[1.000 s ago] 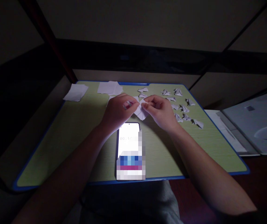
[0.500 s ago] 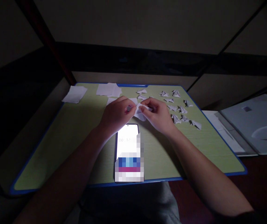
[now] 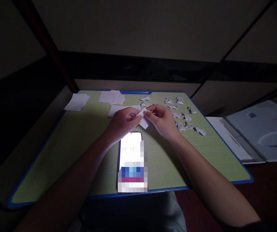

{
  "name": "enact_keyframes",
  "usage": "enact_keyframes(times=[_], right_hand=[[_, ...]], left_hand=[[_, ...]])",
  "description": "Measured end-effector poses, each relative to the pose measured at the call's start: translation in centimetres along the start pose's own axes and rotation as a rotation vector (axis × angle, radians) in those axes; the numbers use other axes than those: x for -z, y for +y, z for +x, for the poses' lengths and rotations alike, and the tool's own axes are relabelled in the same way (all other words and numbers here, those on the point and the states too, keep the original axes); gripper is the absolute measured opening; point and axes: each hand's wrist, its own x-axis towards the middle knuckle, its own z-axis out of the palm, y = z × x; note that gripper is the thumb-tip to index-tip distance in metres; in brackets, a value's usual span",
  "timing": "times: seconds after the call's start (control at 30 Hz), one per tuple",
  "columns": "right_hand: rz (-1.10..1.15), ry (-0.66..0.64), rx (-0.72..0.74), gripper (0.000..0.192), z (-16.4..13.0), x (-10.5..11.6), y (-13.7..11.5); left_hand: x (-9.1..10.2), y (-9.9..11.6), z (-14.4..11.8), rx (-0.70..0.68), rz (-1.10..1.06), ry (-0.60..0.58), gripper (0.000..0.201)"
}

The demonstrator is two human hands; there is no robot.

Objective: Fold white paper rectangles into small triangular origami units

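One stack of white paper (image 3: 76, 102) lies over at the far left corner of the green table (image 3: 63, 151), its outer edge over the blue rim. Along the far side, to its right, I see a second stack (image 3: 111, 97), its sheets a little askew. Nearer, a flat white sheet (image 3: 119, 110) runs partly behind the left hand (image 3: 125, 124). That hand has thumb and forefinger brought close together, pinching the left side of a small folded paper (image 3: 144, 122). The phone (image 3: 131, 151) lies face up below the hands, lit brightly, showing 00:14, its lower part blurred into blocks. The folded paper is held between the two hands, at the middle of the table, one corner pointing down toward the person. On its right side the right hand (image 3: 163, 120) holds it in a narrow pinch, thumb laid across the top; its other fingers are curled. Two small folded shapes (image 3: 144, 98) lie just beyond the paper, and a scatter of similar pieces (image 3: 186, 116) spreads past the right hand. Farthest right, off the table, sits a pale box (image 3: 259, 129).
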Motion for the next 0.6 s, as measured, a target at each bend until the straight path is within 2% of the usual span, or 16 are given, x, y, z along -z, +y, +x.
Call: enact_keyframes(times=[0.13, 0.23, 0.37, 0.47, 0.6], right_hand=[[0.065, -0.036, -0.055, 0.02, 0.0, -0.1, 0.0], [0.081, -0.056, -0.047, 0.02, -0.1, -0.1, -0.1], [-0.062, -0.033, 0.142, 0.024, -0.5, -0.1, -0.6], [-0.21, -0.068, 0.285, 0.026, -0.8, 0.1, -1.2], [-0.261, -0.095, 0.353, 0.018, -0.9, 0.2, -1.5]], left_hand=[[0.0, 0.7, 0.1, 0.071, -0.127, -0.041, 0.011], [0.2, 1.1, 0.2, 0.093, -0.122, -0.052, 0.011], [0.1, 1.0, 0.1, 0.098, -0.11, -0.038, 0.011], [-0.1, 0.9, 0.1, 0.098, -0.127, -0.023, 0.007], [-0.1, 1.0, 0.2, 0.08, -0.134, -0.02, 0.007]])
